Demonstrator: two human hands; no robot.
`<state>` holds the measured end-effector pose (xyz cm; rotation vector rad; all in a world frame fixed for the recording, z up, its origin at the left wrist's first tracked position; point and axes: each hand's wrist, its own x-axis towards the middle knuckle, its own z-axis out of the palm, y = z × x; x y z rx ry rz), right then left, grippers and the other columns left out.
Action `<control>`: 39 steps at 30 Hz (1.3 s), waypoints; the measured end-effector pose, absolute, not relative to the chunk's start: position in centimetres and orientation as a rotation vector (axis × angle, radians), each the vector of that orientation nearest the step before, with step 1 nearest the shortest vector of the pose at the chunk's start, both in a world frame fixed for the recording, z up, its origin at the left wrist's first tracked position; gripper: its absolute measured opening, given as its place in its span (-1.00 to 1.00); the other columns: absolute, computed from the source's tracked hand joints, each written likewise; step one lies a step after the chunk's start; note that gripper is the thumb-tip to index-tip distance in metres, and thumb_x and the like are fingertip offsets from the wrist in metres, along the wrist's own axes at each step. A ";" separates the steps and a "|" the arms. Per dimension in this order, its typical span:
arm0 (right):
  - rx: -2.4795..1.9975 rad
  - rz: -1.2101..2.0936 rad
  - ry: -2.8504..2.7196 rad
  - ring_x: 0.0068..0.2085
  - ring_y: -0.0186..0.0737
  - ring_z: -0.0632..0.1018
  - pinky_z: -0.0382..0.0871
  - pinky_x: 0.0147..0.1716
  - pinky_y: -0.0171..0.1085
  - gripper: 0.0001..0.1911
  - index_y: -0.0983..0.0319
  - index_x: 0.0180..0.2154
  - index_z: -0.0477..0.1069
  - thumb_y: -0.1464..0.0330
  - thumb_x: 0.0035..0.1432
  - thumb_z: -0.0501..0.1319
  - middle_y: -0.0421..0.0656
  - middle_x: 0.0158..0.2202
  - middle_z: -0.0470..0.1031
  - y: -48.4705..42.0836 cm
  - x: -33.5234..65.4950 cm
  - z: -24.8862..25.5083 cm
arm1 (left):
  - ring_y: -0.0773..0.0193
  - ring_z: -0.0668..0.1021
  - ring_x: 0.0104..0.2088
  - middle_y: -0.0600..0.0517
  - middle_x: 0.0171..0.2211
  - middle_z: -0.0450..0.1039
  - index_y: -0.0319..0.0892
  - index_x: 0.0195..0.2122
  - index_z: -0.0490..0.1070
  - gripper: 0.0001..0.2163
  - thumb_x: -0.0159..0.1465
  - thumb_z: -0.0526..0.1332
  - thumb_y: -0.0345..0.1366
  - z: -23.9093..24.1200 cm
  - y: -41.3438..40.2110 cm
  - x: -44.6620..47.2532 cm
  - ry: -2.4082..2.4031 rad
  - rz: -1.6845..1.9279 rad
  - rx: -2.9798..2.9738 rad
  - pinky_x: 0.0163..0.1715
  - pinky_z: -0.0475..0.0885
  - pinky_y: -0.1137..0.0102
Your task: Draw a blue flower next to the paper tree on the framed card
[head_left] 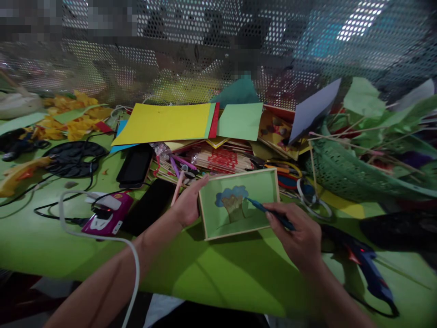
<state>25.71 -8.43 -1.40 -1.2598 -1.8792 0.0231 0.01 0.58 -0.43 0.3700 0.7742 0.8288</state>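
Note:
My left hand [188,203] grips the left side of a shallow wooden-edged box [240,232] with a pale green inside, held tilted above the green table. A tree drawing [233,203] with a brown trunk and blue crown fills the middle of the box. In my right hand [297,229] is a blue pen [271,212], pinched between thumb and fingers. Its tip is at the right edge of the blue crown; whether it touches the surface I cannot tell. My left fingers are partly hidden behind the box.
Coloured paper sheets [164,122] lie behind the box over wooden sticks [218,159]. A green basket [372,175] and a glue gun [370,264] are on the right. A black phone [134,165], a purple device [109,214] and a white cable [136,269] are on the left. Perforated metal rises behind.

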 end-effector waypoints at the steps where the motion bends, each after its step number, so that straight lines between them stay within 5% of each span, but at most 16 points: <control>1: -1.256 0.019 -1.886 -0.29 -0.18 0.64 0.49 -0.25 -0.21 -0.81 0.14 -0.10 0.55 0.49 0.28 0.29 -0.17 -0.26 0.66 -8.4 25.7 -1.4 | -0.03 0.72 -0.15 -0.23 -0.21 0.69 -0.36 0.12 0.54 -0.60 0.43 0.14 -0.19 -0.3 0.5 0.1 0.785 0.831 0.368 0.07 0.56 0.12; 8: -1.260 0.023 -1.899 -0.30 -0.19 0.64 0.49 -0.25 -0.22 -0.81 0.14 -0.10 0.55 0.48 0.28 0.29 -0.18 -0.25 0.66 -8.4 25.6 -1.4 | 0.05 0.72 -0.15 -0.19 -0.22 0.69 -0.33 0.10 0.56 -0.61 0.47 0.07 -0.20 0.2 0.3 0.3 0.778 0.822 0.384 0.00 0.59 0.22; 39: -1.251 0.024 -1.870 -0.26 -0.22 0.64 0.48 -0.20 -0.24 -0.83 0.16 -0.11 0.55 0.49 0.29 0.29 -0.17 -0.25 0.65 -8.4 25.7 -1.3 | -0.04 0.71 -0.08 -0.24 -0.14 0.68 -0.34 0.18 0.51 -0.57 0.43 0.13 -0.17 -0.6 0.6 -0.2 0.720 0.852 0.418 0.14 0.51 0.09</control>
